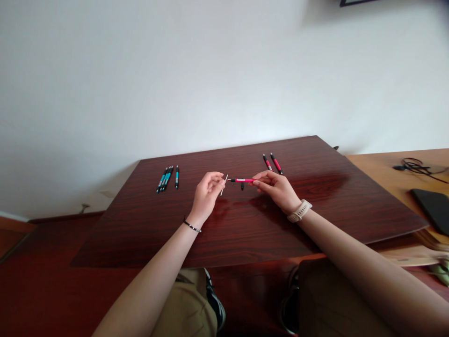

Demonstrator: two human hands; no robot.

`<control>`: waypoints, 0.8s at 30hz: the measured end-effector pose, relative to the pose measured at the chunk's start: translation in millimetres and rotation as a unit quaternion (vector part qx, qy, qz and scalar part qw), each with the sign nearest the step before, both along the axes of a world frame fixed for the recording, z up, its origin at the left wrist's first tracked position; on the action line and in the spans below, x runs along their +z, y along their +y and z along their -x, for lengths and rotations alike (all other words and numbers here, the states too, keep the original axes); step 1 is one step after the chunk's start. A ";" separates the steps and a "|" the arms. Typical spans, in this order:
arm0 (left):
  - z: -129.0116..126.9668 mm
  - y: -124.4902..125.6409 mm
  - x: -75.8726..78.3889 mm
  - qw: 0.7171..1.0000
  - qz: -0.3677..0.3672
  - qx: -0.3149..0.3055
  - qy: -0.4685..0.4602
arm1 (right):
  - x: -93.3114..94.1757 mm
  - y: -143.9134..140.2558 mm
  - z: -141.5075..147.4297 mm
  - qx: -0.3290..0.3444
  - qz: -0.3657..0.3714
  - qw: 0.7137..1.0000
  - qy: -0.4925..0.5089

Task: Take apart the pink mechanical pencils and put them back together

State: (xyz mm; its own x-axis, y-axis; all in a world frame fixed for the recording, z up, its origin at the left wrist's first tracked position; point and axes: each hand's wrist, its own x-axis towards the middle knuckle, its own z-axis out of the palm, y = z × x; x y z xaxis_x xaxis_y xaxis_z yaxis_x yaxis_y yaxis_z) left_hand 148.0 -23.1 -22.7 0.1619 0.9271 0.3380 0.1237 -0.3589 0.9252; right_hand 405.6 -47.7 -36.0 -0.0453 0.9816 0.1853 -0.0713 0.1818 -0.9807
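Observation:
My left hand [208,191] is closed, pinching a thin pale pen refill [221,191] that slants up to a dark tip. Between the fingers of my right hand [275,188] is a pink pen barrel [242,180], held level with its black end pointing left, close to the refill. Just beneath the barrel, a small black pen part [242,186] lies on the table. Behind my right hand are two pink pens with black ends, one thinner pen [267,162] and one thicker pen [276,163]. Several teal and black pens [164,179] lie in a group on the left.
The dark wooden table [140,234] stands against a white wall [210,84]. To its right, a lighter wooden surface [379,171] bears a coiled black cable [416,166] and a flat black device [433,208]. My knees and shoes are below the near edge.

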 end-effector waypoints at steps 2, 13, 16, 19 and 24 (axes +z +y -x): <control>-0.2 0.9 -0.2 1.000 -0.021 -0.013 0.016 | 0.1 -0.3 0.0 0.003 0.002 1.000 -0.002; -2.2 -2.4 4.7 0.997 -0.023 0.009 0.074 | 1.8 -2.6 1.5 0.021 0.003 1.000 -0.003; -2.6 -4.3 4.6 0.997 -0.005 0.000 0.083 | 1.9 -3.4 2.2 0.025 0.000 1.000 -0.009; -2.9 -6.9 3.7 0.994 0.004 -0.008 0.106 | 0.8 -3.6 2.7 0.037 -0.002 0.999 -0.010; -5.8 -9.9 3.9 0.988 -0.002 0.001 0.155 | -1.5 -2.6 2.4 0.052 -0.008 0.998 -0.025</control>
State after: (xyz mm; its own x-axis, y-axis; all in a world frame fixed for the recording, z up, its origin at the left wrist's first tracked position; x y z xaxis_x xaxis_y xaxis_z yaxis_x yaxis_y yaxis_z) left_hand 153.8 -32.9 -18.8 0.2570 0.9260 0.2766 0.4007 -0.3626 0.8414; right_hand 403.1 -50.4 -37.5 -0.1566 0.9679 0.1968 -0.0426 0.1925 -0.9804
